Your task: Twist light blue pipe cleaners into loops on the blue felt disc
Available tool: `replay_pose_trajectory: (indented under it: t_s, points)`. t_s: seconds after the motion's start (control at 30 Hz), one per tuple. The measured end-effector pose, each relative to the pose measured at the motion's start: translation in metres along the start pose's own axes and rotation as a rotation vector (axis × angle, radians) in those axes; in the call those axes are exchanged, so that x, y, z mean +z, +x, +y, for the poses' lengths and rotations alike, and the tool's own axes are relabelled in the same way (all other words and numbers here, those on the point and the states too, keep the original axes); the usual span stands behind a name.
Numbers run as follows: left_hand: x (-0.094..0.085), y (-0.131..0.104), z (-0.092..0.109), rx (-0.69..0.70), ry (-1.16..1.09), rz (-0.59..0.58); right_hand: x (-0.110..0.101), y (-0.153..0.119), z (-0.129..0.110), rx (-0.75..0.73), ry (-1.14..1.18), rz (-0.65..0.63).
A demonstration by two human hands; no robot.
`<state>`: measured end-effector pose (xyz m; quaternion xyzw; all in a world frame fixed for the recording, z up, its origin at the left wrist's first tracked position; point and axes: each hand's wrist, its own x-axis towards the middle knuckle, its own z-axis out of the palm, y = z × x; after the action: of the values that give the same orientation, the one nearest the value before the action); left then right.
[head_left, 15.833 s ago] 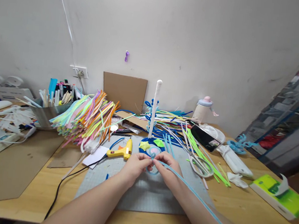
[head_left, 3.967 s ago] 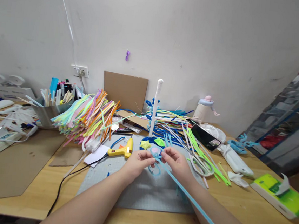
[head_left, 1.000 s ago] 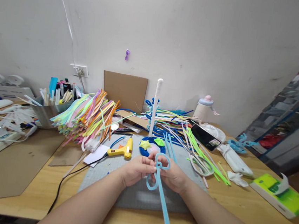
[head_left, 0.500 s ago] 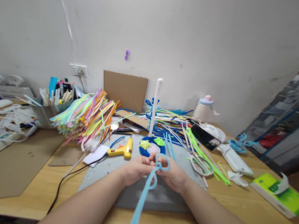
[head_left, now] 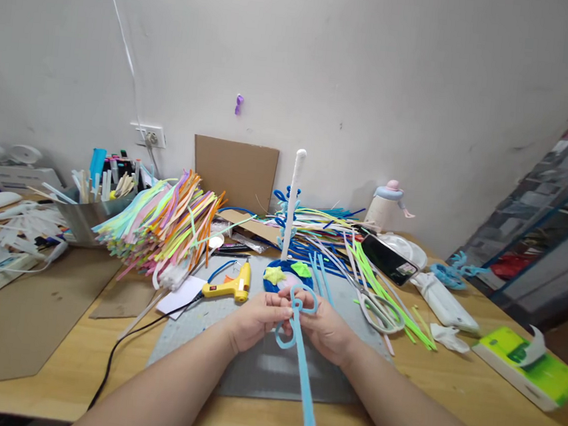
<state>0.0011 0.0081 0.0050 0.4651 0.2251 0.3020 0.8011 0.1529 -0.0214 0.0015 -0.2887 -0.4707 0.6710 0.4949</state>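
Observation:
My left hand [head_left: 260,318] and my right hand [head_left: 324,325] meet over the grey mat [head_left: 268,379], fingers closed on a light blue pipe cleaner [head_left: 303,369]. It is bent into loops at the fingers, and its long tail runs down toward the camera. Just behind the hands lies a dark blue round base [head_left: 268,284] with a yellow star [head_left: 274,276], a green star [head_left: 301,269] and a pink patch. A white upright rod [head_left: 293,204] rises behind it, with blue curled pieces around its lower part.
A yellow glue gun [head_left: 229,289] lies left of the hands, its cord trailing forward. Scissors [head_left: 379,312], green pipe cleaners and a phone [head_left: 390,259] are at the right. A big multicoloured bundle [head_left: 162,228] stands back left. A green packet [head_left: 527,367] sits far right.
The tail of the light blue pipe cleaner has swung from left to right, and its lower loop now shows on the left side. Both hands keep their hold; the view has shifted slightly.

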Motion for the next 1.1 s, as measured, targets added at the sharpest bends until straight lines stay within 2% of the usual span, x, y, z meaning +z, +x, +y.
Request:
replay_pose_trajectory:
  t_s: [0.07, 0.13, 0.23, 0.33, 0.47, 0.63, 0.77, 0.9, 1.0, 1.1]
  points:
    - [0.0, 0.001, 0.002, 0.074, 0.044, 0.098, -0.002, 0.002, 0.0, -0.035, -0.028, 0.031]
    - [0.0, 0.003, 0.003, 0.137, 0.13, 0.191, -0.003, 0.004, -0.001, -0.108, -0.078, 0.114]
    - [0.001, 0.004, 0.003, 0.18, 0.235, 0.273, -0.005, 0.005, -0.005, -0.171, -0.209, 0.242]
    - [0.003, 0.005, 0.002, 0.182, 0.26, 0.268, -0.008, 0.006, -0.008, -0.1, -0.321, 0.226]
    - [0.003, 0.006, 0.0, 0.174, 0.286, 0.262, -0.014, 0.007, -0.006, -0.049, -0.356, 0.183]
    - [0.002, 0.005, -0.003, 0.235, 0.497, 0.297, -0.014, 0.009, -0.005, -0.005, -0.382, 0.189]
    - [0.002, 0.005, -0.003, 0.192, 0.443, 0.274, -0.012, 0.007, -0.01, -0.093, -0.414, 0.155]
    - [-0.001, 0.008, -0.007, 0.127, 0.38, 0.251, -0.014, 0.005, -0.014, -0.221, -0.49, 0.235]
    - [-0.004, 0.009, -0.011, 0.094, 0.426, 0.233, -0.018, 0.005, -0.015, -0.243, -0.643, 0.294]
    - [-0.005, 0.008, -0.014, 0.082, 0.514, 0.217, -0.02, 0.007, -0.014, -0.215, -0.765, 0.295]
